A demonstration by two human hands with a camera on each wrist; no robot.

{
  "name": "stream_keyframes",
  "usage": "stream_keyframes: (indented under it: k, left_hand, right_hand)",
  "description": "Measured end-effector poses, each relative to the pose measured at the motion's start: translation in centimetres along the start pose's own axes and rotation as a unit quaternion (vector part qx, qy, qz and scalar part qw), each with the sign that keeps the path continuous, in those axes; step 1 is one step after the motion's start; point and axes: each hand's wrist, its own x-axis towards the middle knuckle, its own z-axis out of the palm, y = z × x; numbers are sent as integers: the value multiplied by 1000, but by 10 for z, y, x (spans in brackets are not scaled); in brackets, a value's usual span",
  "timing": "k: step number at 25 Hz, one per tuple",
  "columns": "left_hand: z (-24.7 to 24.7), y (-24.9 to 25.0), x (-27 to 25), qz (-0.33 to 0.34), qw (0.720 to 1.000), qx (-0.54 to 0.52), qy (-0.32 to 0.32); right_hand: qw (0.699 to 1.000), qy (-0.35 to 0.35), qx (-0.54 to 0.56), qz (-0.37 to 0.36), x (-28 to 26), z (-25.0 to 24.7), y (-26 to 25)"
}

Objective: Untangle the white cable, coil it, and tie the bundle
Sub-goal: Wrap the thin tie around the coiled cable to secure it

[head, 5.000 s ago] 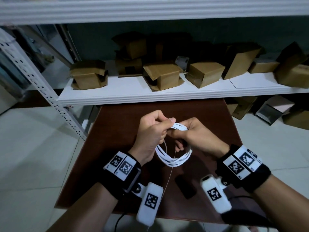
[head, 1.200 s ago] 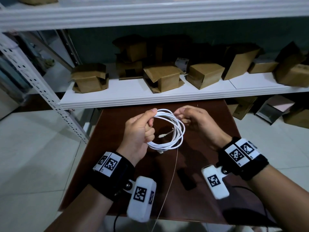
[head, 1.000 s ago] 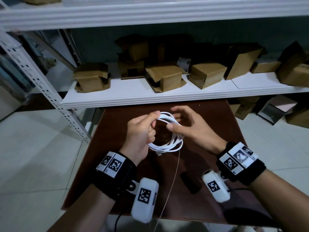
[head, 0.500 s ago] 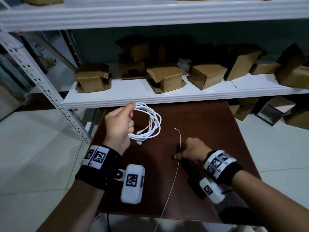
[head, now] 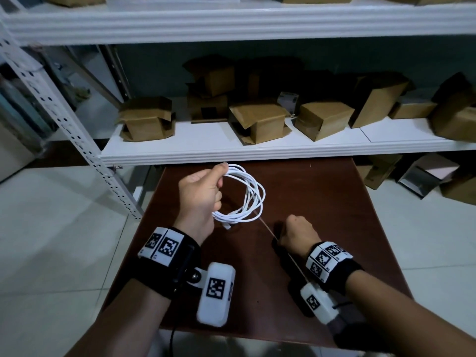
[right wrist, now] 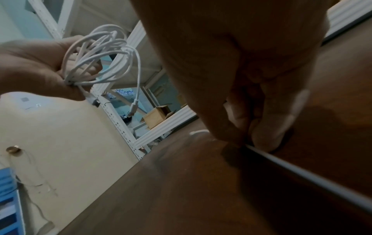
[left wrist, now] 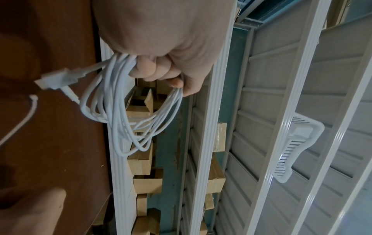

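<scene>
No readable words, brand names or numbers show in any view; the only signs are black-and-white square code markers on the wristbands (head: 164, 247) and on the white camera housings (head: 215, 292) hanging under both wrists, patterns rather than text; a small box (head: 288, 99) on the shelf carries print too small to read; a faint square mark on the pale housing (right wrist: 25, 99) in the right wrist view is illegible.

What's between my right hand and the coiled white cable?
In the head view, only the thin tie over bare brown table spans right hand and cable.
</scene>
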Motion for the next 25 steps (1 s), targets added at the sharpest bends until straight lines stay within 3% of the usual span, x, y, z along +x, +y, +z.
stream_keyframes:
  k: [3,5,10,15,22,25]
  left_hand:
    - [0,2,0,3,1000,0,2]
    - [-1,5,2,9,1000,-11,11]
    - [-3,8,5,43,997,-27,52]
    - [-9,6,13,122,984,-15,130]
    - [-4,0,15,128,982,-14,137]
    - [-2,2,17,125,980,-25,151]
  right_hand:
    - [999,10,31,21,1,-7,0]
    - [992,50,115,32,9,-20,3]
    - [902,121,403,-93,12,-75,9]
    - [853,114,463,-210,-19,-107,3]
    - [822,144,497,-238,-31,-109,-2]
    - [799,123,539,-237,-34,-110,-4]
